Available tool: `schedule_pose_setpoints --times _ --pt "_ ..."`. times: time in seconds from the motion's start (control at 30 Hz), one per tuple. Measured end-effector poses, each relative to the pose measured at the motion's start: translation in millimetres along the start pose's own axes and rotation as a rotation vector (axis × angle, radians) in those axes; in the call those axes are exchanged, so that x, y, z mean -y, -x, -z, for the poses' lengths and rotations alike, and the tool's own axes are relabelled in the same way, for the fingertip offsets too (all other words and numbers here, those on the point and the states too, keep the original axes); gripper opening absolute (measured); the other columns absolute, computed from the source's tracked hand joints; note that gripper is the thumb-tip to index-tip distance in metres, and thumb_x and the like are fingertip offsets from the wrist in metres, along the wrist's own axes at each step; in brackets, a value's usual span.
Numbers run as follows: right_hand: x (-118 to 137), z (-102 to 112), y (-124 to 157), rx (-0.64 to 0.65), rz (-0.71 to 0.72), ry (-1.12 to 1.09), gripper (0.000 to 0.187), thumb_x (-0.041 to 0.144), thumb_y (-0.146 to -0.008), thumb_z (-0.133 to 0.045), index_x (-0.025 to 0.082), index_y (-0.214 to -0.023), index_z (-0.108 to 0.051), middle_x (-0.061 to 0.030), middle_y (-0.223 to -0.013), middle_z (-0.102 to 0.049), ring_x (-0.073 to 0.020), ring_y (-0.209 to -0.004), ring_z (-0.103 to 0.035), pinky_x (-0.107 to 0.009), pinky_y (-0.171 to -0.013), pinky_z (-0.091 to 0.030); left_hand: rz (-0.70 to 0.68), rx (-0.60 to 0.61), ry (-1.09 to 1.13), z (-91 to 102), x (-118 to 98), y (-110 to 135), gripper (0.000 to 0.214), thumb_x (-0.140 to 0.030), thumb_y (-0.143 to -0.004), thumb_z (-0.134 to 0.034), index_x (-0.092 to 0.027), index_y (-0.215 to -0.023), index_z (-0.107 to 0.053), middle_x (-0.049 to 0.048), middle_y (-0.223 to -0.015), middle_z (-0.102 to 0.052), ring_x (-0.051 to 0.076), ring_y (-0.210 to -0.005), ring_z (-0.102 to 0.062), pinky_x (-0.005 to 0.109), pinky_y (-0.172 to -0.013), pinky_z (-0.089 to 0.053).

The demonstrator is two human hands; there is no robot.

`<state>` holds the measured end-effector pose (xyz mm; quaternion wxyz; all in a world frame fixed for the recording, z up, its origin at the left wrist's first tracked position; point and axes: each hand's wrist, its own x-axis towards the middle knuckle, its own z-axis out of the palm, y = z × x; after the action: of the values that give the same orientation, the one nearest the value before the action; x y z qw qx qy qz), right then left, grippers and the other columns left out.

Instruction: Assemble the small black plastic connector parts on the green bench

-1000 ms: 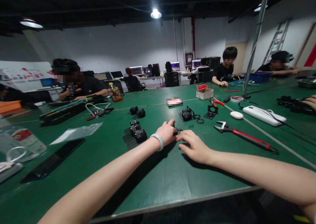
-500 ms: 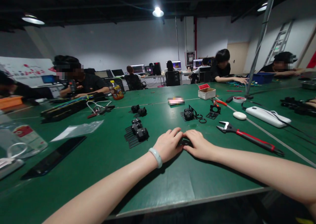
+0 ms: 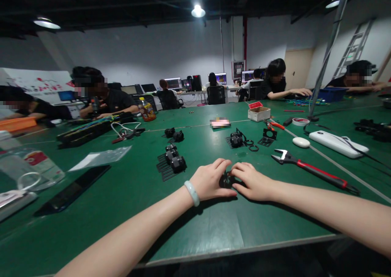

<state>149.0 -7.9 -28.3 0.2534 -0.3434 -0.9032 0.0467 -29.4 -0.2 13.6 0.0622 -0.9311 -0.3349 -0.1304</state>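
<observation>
Just in front of me, a small black part (image 3: 226, 181) sits between my two hands, low over the green table (image 3: 195, 232). My left hand (image 3: 210, 181), with a pale bangle at the wrist, curves round its left side, thumb toward me and fingers beyond. From the other side my right hand (image 3: 253, 182) closes thumb and fingers on it. The fingers cover much of the part, so its exact shape is hidden. Black threaded fittings on slotted brackets (image 3: 172, 161) lie to the left. Beyond my hands are another fitting (image 3: 236, 139), black rings (image 3: 253, 148) and an angled bracket with a round hole (image 3: 268, 137).
An adjustable wrench (image 3: 314, 172) lies at right, near a white oval object (image 3: 301, 142) and a white power bank-like block (image 3: 338, 144). A dark phone (image 3: 73, 189) and a plastic bag (image 3: 100, 158) lie left. A small box (image 3: 259, 113) stands farther back. Other people sit around the table.
My left thumb has swung toward me, away from its fingers, and more of the black part shows between my hands. The view has shifted slightly.
</observation>
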Motion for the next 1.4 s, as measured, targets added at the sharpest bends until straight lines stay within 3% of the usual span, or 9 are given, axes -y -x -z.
schedule_pose_setpoints --times 0.23,0.57,0.83,1.03,1.4 --pt "2.9 0.6 -1.8 0.008 0.018 0.003 0.021 0.022 -0.074 -0.046 0.017 -0.095 -0.047 -0.0069 -0.091 -0.047 -0.0181 -0.089 -0.041 -0.034 -0.077 -0.032 0.096 -0.030 0.071 -3.0 4.9 1.7 0.070 -0.063 -0.057 -0.045 -0.018 -0.108 -0.034 0.0082 -0.102 -0.050 0.021 -0.086 -0.053 0.030 -0.071 -0.044" --pt "5.3 -4.9 -6.2 -0.016 0.035 -0.032 0.022 0.027 -0.074 -0.048 0.016 -0.093 -0.047 -0.0070 -0.086 -0.051 -0.0182 -0.085 -0.042 -0.034 -0.074 -0.035 0.156 0.006 0.055 -3.5 7.3 3.0 0.068 -0.065 -0.055 -0.044 -0.019 -0.105 -0.037 0.0028 -0.073 -0.056 0.020 -0.070 -0.055 0.027 -0.060 -0.042" --pt "5.4 -4.1 -5.5 -0.041 0.046 -0.083 0.025 0.025 -0.071 -0.051 0.015 -0.094 -0.046 -0.0072 -0.087 -0.050 -0.0179 -0.086 -0.044 -0.031 -0.074 -0.039 0.171 0.052 0.048 -2.1 5.4 2.7 0.073 -0.068 -0.051 -0.045 -0.017 -0.102 -0.034 0.0047 -0.073 -0.054 0.023 -0.070 -0.055 0.030 -0.059 -0.041" --pt "4.3 -5.6 -4.9 -0.036 0.012 -0.106 0.025 0.026 -0.070 -0.052 0.015 -0.091 -0.046 -0.0072 -0.089 -0.050 -0.0177 -0.085 -0.046 -0.032 -0.074 -0.039 0.070 0.057 0.128 -1.8 2.4 2.5 0.074 -0.057 -0.051 -0.056 -0.017 -0.107 -0.029 0.0071 -0.092 -0.047 0.021 -0.079 -0.052 0.030 -0.067 -0.042" --pt "3.9 -7.4 -6.1 -0.110 -0.037 -0.251 0.044 0.024 -0.065 -0.057 0.016 -0.105 -0.040 -0.0075 -0.098 -0.051 -0.0182 -0.091 -0.048 -0.032 -0.078 -0.038 0.035 0.075 0.171 3.1 -1.0 7.2 0.055 -0.033 -0.055 -0.057 -0.015 -0.101 -0.034 0.0056 -0.090 -0.044 0.020 -0.080 -0.049 0.031 -0.073 -0.040"
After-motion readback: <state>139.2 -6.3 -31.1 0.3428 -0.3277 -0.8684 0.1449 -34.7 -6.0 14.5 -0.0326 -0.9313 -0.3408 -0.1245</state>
